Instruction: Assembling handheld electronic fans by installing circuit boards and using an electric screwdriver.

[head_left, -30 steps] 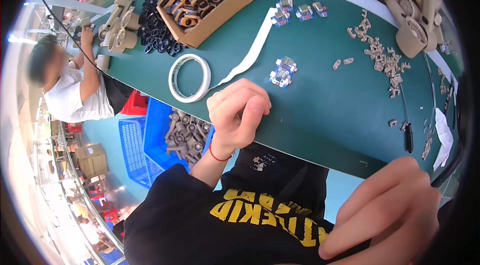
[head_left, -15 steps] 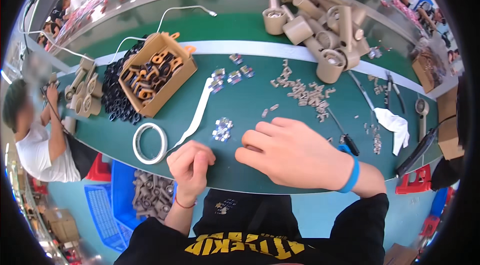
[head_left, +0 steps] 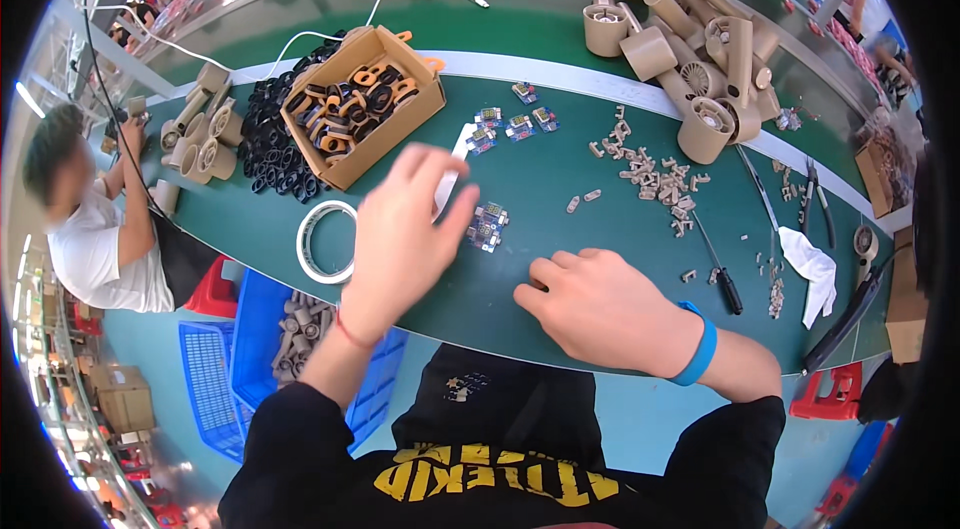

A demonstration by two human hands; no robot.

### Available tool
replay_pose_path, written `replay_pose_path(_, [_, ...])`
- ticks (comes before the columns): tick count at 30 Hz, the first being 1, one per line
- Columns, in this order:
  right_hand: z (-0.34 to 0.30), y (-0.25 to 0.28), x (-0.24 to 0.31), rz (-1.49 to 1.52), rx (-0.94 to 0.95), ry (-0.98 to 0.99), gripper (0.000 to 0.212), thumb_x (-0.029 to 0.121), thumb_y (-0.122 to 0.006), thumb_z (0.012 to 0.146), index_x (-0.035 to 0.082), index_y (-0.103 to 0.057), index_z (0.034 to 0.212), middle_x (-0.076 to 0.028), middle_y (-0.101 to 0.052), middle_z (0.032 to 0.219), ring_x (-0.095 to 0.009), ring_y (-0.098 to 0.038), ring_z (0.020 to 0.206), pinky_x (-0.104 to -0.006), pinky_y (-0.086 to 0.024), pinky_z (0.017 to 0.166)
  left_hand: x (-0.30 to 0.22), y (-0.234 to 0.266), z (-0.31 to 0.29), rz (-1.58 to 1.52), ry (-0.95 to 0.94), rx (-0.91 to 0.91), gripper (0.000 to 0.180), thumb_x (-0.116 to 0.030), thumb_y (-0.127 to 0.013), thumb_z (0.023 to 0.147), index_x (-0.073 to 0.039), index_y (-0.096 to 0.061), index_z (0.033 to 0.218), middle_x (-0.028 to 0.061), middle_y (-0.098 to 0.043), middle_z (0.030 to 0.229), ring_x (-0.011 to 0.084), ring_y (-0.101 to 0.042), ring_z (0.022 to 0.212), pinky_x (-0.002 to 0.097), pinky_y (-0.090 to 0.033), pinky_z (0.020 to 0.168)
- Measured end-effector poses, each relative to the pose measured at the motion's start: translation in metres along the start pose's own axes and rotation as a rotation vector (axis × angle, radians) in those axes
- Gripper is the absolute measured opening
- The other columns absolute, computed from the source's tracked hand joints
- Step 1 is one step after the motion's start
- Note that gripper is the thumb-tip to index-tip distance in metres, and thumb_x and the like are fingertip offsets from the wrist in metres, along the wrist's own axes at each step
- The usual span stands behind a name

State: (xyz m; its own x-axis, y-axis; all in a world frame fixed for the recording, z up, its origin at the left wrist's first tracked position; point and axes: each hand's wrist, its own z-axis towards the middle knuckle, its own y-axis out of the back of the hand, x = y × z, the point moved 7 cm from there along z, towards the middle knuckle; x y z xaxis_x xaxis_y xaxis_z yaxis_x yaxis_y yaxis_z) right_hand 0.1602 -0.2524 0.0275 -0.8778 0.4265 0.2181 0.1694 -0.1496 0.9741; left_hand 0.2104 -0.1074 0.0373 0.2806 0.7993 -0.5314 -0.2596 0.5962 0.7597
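Note:
My left hand reaches over the green table with its fingers apart, holding nothing that I can see. It covers part of a white tape strip and is close to a small cluster of blue circuit boards. More small circuit boards lie farther back. Near the table's front edge rests my right hand, its fingers curled in and pressed together; whatever they hold, if anything, is hidden. Two small beige plastic pieces lie beyond it.
A cardboard box of orange-and-black parts stands back left, beside black rings and a tape roll. Beige fan housings are piled back right, above loose beige clips. A screwdriver and white cloth lie right.
My left hand has opened from a curled shape and moved forward toward the circuit boards. The right hand stays curled near the table's front edge. The whole view has shifted slightly.

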Motion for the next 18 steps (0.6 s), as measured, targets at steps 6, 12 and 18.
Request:
replay_pose_path(6, [0.002, -0.007, 0.005, -0.026, 0.03, -0.053, 0.01, 0.015, -0.065, 0.079, 0.007, -0.059, 0.08, -0.007, -0.054, 0.076, -0.022, -0.062, 0.07, -0.0334, -0.047, 0.052, 0.017, -0.021, 0.046, 0.327, -0.13, 0.035, 0.024, -0.021, -0.075, 0.077, -0.005, -0.063, 0.089, 0.0088, -0.059, 0.089, 0.0277, -0.062, 0.084, 0.0392, -0.052, 0.072])
replay_pose_path(12, [-0.002, -0.007, 0.0, 0.014, 0.022, -0.076, 0.013, 0.018, -0.065, 0.082, 0.007, -0.059, 0.079, -0.008, -0.056, 0.073, -0.022, -0.063, 0.066, -0.0342, -0.047, 0.051, 0.018, -0.037, 0.057, 0.244, -0.119, 0.12, 0.02, -0.02, -0.075, 0.078, -0.005, -0.065, 0.086, 0.008, -0.06, 0.085, 0.0252, -0.063, 0.078, 0.037, -0.051, 0.069])
replay_pose_path(18, [-0.001, 0.031, -0.038, 0.145, -0.124, -0.305, 0.014, 0.018, -0.065, 0.084, 0.006, -0.057, 0.085, -0.009, -0.062, 0.076, -0.024, -0.065, 0.065, -0.036, -0.049, 0.052, -0.003, -0.025, 0.053, -0.393, -0.124, 0.142, 0.017, -0.001, -0.07, 0.082, -0.001, -0.067, 0.099, 0.0055, -0.068, 0.103, 0.0132, -0.066, 0.085, 0.0255, -0.053, 0.071])
